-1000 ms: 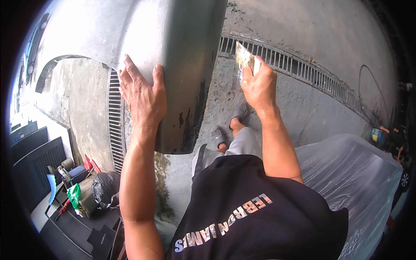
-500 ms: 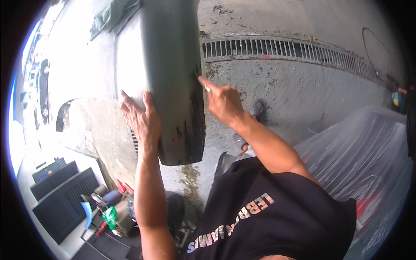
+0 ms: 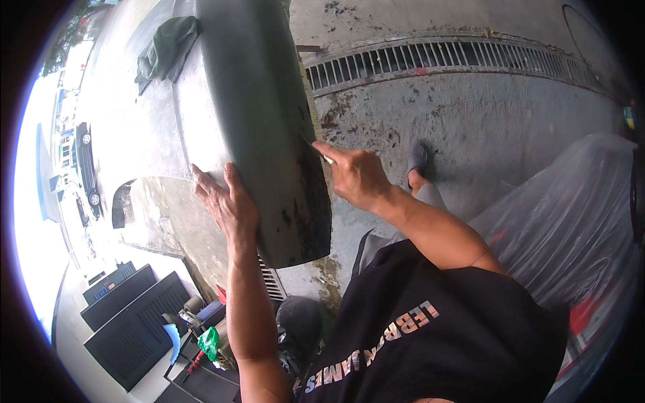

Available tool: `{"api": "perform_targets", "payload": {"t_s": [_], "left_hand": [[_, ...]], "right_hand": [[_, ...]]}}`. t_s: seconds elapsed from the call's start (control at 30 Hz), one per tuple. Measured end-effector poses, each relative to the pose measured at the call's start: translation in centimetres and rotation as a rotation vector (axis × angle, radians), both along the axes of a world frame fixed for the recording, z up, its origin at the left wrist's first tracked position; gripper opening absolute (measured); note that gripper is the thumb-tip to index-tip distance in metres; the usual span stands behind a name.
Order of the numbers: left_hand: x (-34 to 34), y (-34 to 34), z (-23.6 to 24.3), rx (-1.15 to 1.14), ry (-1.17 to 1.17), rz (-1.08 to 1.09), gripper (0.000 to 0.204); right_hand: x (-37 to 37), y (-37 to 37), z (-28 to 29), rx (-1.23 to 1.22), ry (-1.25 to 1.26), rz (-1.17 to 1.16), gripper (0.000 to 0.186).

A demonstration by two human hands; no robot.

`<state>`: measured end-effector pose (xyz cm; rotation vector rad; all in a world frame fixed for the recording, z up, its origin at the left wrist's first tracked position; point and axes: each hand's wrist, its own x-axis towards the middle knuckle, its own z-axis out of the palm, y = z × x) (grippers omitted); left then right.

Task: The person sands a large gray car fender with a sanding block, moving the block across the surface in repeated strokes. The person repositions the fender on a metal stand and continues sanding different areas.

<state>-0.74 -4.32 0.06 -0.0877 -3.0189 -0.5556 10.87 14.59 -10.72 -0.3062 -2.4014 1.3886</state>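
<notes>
A large grey car body panel (image 3: 259,121) runs from the top of the view down to an end with dark worn patches. My left hand (image 3: 228,205) lies on its left side near the lower end, fingers spread, holding nothing. Pinched in my right hand (image 3: 359,176) is a small thin tool (image 3: 327,159) with a pale part between the fingers; its narrow tip meets the panel's right edge. Most of that tool is hidden by the fingers, so its exact kind does not show. Farther up, a crumpled dark green cloth (image 3: 168,52) is draped over the panel.
A metal drain grate (image 3: 450,57) crosses the stained concrete floor beyond the panel. Clear plastic sheeting (image 3: 557,201) covers something at the right. Dark ribbed panels (image 3: 138,329) and a stand with a green bag (image 3: 209,342) are at the lower left. Parked cars (image 3: 86,161) show far left.
The whole view has shifted and tilted slightly, so the panel sits lower and more slanted. My left hand stays on the panel; the right hand stays at its edge with the tool.
</notes>
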Motion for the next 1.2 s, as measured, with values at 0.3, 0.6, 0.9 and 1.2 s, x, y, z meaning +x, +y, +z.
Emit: {"api": "perform_targets", "payload": {"t_s": [0.3, 0.6, 0.9, 1.2], "left_hand": [[-0.5, -1.0, 0.0, -0.033, -0.021, 0.029, 0.09], [-2.9, -4.7, -4.1, -0.069, 0.206, -0.129, 0.09], [-5.2, -4.5, -7.0, -0.235, 0.21, -0.034, 0.093], [-5.8, -5.5, -7.6, -0.375, 0.132, 0.047, 0.093]], "right_hand": [[-2.7, 0.9, 2.3, 0.004, 0.008, -0.049, 0.039], [-5.0, 4.2, 4.6, 0.086, 0.078, -0.216, 0.029], [6.2, 9.4, 6.3, 0.0, -0.166, -0.315, 0.015], [6.5, 14.1, 11.6, -0.067, 0.082, -0.238, 0.023]]}}
